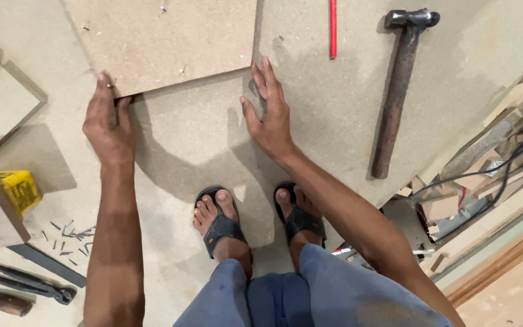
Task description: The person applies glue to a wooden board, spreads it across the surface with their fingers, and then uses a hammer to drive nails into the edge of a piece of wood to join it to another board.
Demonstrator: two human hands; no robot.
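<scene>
A large fibreboard sheet (346,115) is laid across the floor and is stood on by two sandalled feet (220,221). On top of it, at the upper edge of the view, a smaller square board (164,39) is set at a slight angle, with a few small nail heads seen in its face, so some fixing appears to be done already. Its lower left corner is gripped by the left hand (109,118), the fingers curled over the edge, with what looks like a small nail pinched at the fingertips, though this is too small to be told for sure. The right hand (269,112) is spread wide and pressed flat on the large sheet, just beside the small board's lower right corner; nothing is held in it. The board is judged to be at the positioning stage, with nailing of this corner not yet done. A hammer (399,91) is left lying well to the right, untouched, next to a red pencil (333,27). Pincers (31,284) and loose nails (71,233) are scattered at the lower left.
</scene>
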